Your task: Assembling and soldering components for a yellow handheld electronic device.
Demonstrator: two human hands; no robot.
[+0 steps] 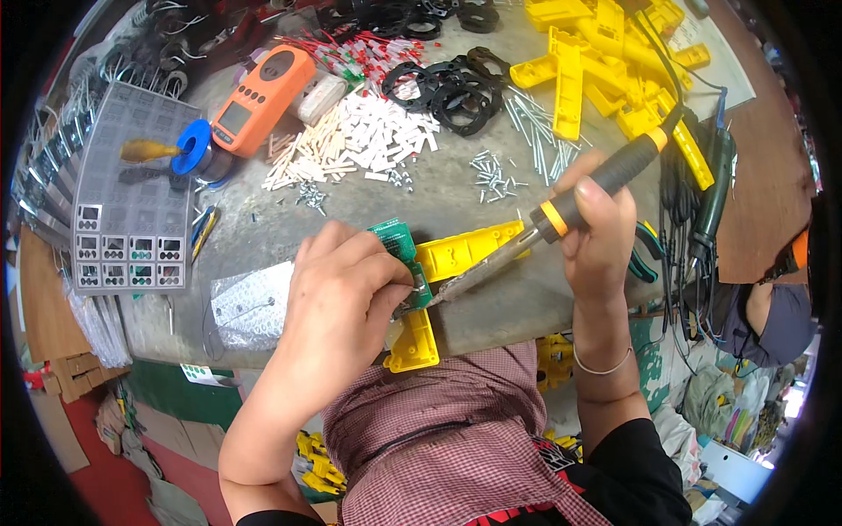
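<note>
My left hand (342,285) is closed on a small green circuit board (396,238), thumb and fingertips pinching near its lower edge. What else sits in the pinch is too small to make out. In my right hand (596,223) is a soldering iron (605,186) with a black and orange handle. Its metal shaft slants down to the left, the tip at the board's right edge; whether it touches cannot be told. Beneath the board lies a yellow plastic housing (474,250), its lower part (414,349) near the table's front edge.
Behind my hands lie white plastic pieces (386,131), screws (495,175), black rings (465,96) and yellow housings (614,61). An orange meter (263,101), a blue solder spool (197,153) and a parts box (132,202) stand left. Green-handled pliers (645,254) and cables (680,193) lie right.
</note>
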